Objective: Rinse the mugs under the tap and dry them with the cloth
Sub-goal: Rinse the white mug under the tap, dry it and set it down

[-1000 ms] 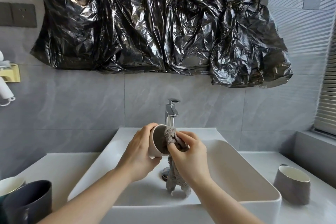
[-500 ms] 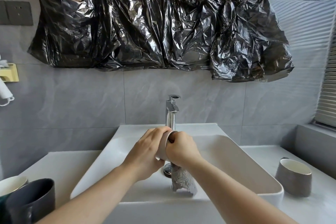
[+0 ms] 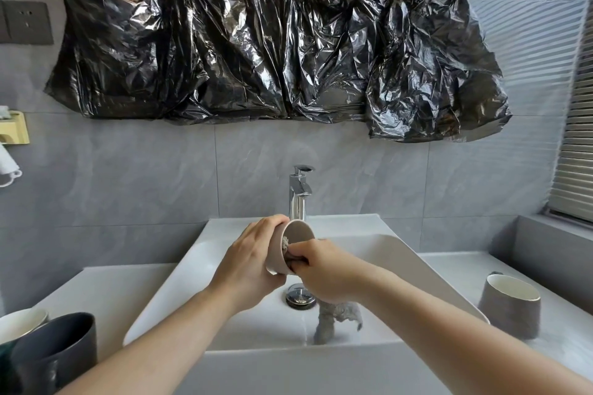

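At the far left edge of the table (image 3: 106, 292), two vessels are seen close together: a pale cup (image 3: 22, 324) with a white inside, partly cut off, and in front of it a dark grey mug (image 3: 54, 349) with a matte, smooth wall. A white rectangular basin (image 3: 417, 272) with glossy sloping sides is set in the middle, a round chrome drain plug (image 3: 300, 297) at its bottom and one chrome tap (image 3: 300, 192) standing behind it.

Above the basin, one beige mug (image 3: 288, 247) is held tilted, its mouth turned to the right. It is gripped by the left hand (image 3: 253, 269), whose fingers are wrapped around its outer wall. One fuzzy grey cloth (image 3: 337, 317) is clamped in the right hand (image 3: 324, 269), whose fingers are closed on it at the mug's rim; a tuft shows inside the mouth, and the rest hangs down below the hand into the basin.

At the right, a fourth vessel, a grey mug (image 3: 508, 309) with a tapered, rough-looking wall and white inside, stands upright on the table, well apart from the hands.

Crumpled black plastic sheeting (image 3: 272, 35) is fixed on the grey tiled wall above.
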Action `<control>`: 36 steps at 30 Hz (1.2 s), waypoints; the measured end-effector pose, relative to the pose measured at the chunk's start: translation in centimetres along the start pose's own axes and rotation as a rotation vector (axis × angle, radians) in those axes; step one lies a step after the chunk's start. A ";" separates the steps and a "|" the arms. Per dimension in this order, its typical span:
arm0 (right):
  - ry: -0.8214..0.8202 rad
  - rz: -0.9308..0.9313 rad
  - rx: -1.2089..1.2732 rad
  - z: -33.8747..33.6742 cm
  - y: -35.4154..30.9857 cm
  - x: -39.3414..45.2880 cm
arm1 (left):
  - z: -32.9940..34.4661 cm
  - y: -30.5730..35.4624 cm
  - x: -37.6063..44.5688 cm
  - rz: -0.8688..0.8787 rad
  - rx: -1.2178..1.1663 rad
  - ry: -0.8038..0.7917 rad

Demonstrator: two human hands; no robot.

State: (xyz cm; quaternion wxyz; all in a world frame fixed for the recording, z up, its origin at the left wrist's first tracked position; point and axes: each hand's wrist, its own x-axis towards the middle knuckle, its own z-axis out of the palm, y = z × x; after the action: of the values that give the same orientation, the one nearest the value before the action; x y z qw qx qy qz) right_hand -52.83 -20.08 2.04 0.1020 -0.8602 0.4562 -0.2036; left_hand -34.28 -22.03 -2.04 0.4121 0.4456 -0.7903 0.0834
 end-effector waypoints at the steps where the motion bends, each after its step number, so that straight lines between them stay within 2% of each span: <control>1: 0.020 -0.021 -0.056 0.0 0.3 -0.2 | 0.1 0.1 0.0 0.001 0.001 0.000; 5: 0.156 -0.010 -0.268 0.2 1.3 -0.5 | 0.4 0.3 0.1 0.024 0.028 0.003; 8: 0.299 0.029 -0.250 0.8 1.4 -0.4 | 0.5 0.4 0.2 0.029 0.018 0.023; 11: 0.422 0.212 -0.070 1.1 1.2 0.5 | 0.8 0.6 0.2 0.041 0.009 0.009; 14: 0.458 0.336 0.121 1.7 0.5 1.5 | 0.7 0.2 0.2 0.014 -0.003 -0.004; 17: 0.437 0.423 0.526 1.7 -0.6 2.6 | 0.3 0.2 0.2 -0.022 -0.058 0.013; 20: 0.354 0.402 0.888 1.6 -1.7 3.1 | 0.0 0.3 0.2 -0.105 -0.139 0.074; 22: 0.300 0.292 0.958 1.6 -2.2 2.8 | -0.2 0.0 0.3 -0.147 -0.163 0.103; 24: 0.273 0.157 0.827 1.4 -2.1 2.1 | -0.3 -0.3 0.2 -0.160 -0.152 0.107; 28: 0.244 -0.037 0.383 0.6 -1.0 0.2 | -0.5 -0.5 0.2 -0.142 -0.122 0.083; 32: 0.235 -0.064 0.080 -0.9 1.1 -1.4 | -0.3 -0.1 0.2 -0.084 -0.065 0.036; 36: 0.295 -0.008 -0.110 -0.7 2.4 -1.8 | 0.1 0.3 0.2 -0.057 -0.031 -0.012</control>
State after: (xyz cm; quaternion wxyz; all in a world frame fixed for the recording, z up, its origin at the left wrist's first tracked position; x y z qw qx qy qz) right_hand -55.85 -19.89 1.37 -0.0142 -0.8272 0.4733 -0.3027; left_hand -34.61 -22.08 -1.88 0.4165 0.4618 -0.7811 0.0566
